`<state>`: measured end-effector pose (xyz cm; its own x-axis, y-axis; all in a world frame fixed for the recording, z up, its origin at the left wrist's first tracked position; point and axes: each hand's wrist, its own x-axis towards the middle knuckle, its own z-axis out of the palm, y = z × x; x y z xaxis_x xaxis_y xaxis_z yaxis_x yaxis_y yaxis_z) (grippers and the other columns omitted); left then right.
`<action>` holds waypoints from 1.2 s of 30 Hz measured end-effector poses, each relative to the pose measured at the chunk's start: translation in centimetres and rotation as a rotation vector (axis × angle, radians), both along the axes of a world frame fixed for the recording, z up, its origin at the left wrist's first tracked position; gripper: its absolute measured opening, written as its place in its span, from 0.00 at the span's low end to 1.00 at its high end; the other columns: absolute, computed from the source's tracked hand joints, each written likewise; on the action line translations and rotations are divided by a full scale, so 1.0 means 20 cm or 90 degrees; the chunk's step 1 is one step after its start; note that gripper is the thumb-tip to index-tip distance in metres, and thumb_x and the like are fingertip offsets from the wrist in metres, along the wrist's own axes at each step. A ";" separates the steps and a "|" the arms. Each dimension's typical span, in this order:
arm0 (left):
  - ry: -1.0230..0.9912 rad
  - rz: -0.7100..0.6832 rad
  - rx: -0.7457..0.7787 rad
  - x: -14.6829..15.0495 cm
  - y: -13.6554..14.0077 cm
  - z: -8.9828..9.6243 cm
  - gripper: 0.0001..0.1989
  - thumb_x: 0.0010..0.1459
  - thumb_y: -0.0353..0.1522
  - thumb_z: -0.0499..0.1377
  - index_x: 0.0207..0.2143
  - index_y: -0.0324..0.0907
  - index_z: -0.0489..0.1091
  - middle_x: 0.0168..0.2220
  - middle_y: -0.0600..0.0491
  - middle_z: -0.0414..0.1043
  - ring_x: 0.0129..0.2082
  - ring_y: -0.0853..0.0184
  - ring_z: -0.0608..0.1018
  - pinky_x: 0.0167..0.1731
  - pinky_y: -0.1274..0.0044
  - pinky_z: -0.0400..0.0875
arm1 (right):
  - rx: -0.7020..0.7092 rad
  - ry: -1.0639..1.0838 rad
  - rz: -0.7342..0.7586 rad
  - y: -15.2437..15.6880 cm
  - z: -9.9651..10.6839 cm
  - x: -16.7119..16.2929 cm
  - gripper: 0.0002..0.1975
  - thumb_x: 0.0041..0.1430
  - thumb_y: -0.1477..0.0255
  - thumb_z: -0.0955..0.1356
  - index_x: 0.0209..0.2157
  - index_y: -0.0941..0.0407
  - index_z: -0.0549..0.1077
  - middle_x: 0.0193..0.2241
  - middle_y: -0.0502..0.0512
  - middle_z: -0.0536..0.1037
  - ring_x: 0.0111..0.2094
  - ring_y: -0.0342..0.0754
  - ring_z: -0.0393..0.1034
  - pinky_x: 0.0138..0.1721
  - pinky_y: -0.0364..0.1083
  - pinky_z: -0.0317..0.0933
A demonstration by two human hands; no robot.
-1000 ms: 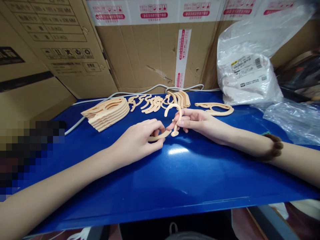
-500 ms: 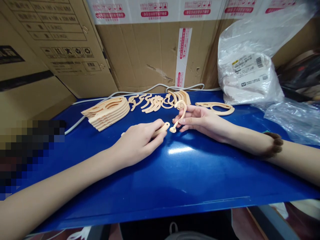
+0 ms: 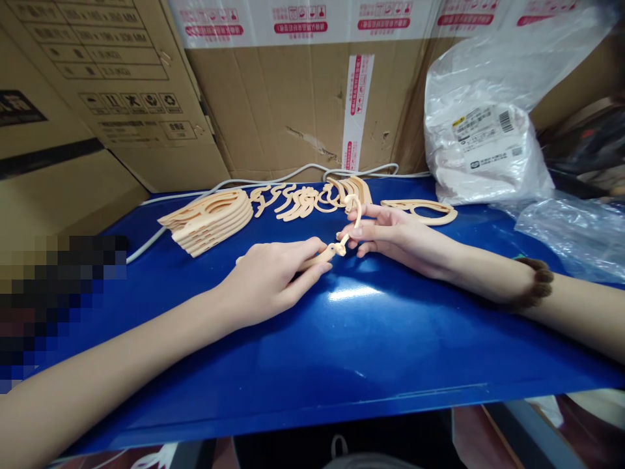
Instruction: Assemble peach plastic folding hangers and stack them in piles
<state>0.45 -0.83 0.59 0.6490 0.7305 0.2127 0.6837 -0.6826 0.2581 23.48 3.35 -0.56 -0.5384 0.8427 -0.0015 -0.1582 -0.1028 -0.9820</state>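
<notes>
Smooth plastic hook (image 3: 360, 212), glossy tabletop (image 3: 312, 365)

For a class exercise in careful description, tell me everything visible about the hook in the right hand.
The hook is pale cream, smooth and plastic-looking. Its rounded top curls left; a slim stem slants down to a wider foot. The right hand pinches the stem over the blue table. The foot meets the strip in the left hand; whether they are joined is unclear.

Taped cardboard box (image 3: 273, 104), white cable (image 3: 147, 248), labelled plastic bag (image 3: 483, 153), blue tabletop (image 3: 390, 352)
</notes>
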 end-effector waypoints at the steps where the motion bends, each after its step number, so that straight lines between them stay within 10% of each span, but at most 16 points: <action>1: -0.004 -0.004 0.007 0.00 0.00 0.00 0.13 0.68 0.38 0.48 0.36 0.43 0.67 0.27 0.58 0.71 0.23 0.71 0.69 0.25 0.78 0.56 | 0.000 0.003 0.002 0.00 0.00 0.00 0.13 0.53 0.75 0.74 0.40 0.55 0.71 0.35 0.50 0.81 0.35 0.40 0.74 0.34 0.39 0.66; 36: 0.061 -0.115 0.352 0.00 -0.01 -0.04 0.13 0.70 0.33 0.49 0.45 0.37 0.71 0.34 0.50 0.78 0.32 0.66 0.80 0.27 0.76 0.65 | 0.121 -0.099 0.025 -0.02 0.03 0.00 0.17 0.56 0.71 0.72 0.43 0.56 0.62 0.27 0.46 0.76 0.23 0.38 0.68 0.26 0.40 0.64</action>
<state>0.35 -1.07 -0.19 0.7881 0.4031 0.4651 0.5462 -0.8064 -0.2267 23.53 2.86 0.03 -0.5765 0.8141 0.0701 -0.0038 0.0831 -0.9965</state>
